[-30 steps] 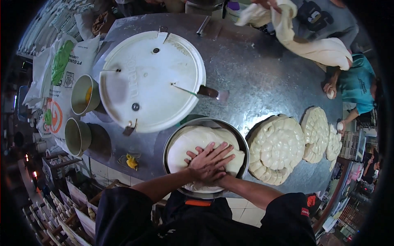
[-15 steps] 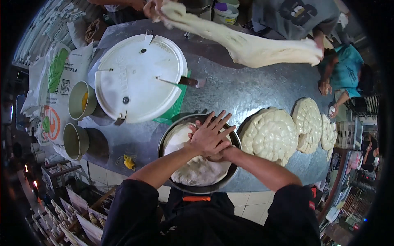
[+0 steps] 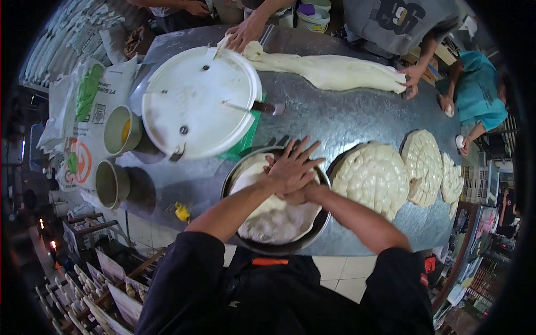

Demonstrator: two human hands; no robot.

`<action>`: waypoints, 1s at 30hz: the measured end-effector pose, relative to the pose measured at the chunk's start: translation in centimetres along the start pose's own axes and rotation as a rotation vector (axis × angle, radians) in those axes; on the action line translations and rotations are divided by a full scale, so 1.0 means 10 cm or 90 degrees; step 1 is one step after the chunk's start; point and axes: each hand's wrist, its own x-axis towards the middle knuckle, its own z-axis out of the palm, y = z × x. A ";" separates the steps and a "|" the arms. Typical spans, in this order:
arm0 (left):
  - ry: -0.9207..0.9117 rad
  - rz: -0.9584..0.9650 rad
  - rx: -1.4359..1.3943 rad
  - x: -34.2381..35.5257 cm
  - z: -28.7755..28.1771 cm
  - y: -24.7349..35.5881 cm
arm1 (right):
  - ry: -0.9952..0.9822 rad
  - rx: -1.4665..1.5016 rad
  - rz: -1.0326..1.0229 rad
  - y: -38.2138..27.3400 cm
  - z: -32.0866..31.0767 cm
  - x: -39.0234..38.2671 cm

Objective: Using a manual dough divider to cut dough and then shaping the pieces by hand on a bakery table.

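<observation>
Both my hands press down, one crossed over the other, on a pale lump of dough point(image 3: 267, 228) in a round metal bowl point(image 3: 280, 249) at the table's near edge. My left hand point(image 3: 291, 172) is on top, its fingers spread wide. Beneath it lies my right hand point(image 3: 300, 194), mostly covered, with a few fingertips showing at the left; it looks flat on the dough. A large round of dimpled dough point(image 3: 371, 178) sits just right of the bowl. Two smaller dough pieces, a middle one point(image 3: 421, 167) and a far-right one point(image 3: 451, 178), follow it.
A round white lid point(image 3: 192, 120) sits on a green base point(image 3: 244, 140), a wooden-handled tool point(image 3: 271, 108) on it. Left are a bowl with yellow content point(image 3: 114, 131) and another bowl point(image 3: 106, 184). Across the metal table point(image 3: 312, 120), co-workers handle a long dough strip point(image 3: 335, 72) and small balls.
The long dough strip, held up in the air by co-workers before, now lies along the table's far side. My hands stay crossed on the dough; the whole view has shifted slightly.
</observation>
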 end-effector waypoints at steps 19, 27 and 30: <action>-0.008 -0.036 -0.070 -0.95 -0.67 0.15 | -0.182 -0.063 0.061 -0.81 0.05 0.31; 0.014 -0.086 -0.014 -1.04 -0.35 -0.12 | -0.233 0.027 0.040 -0.28 -0.06 0.95; 0.012 -0.086 -0.048 -0.94 -0.27 -0.15 | -0.230 0.042 0.025 -0.22 -0.15 1.10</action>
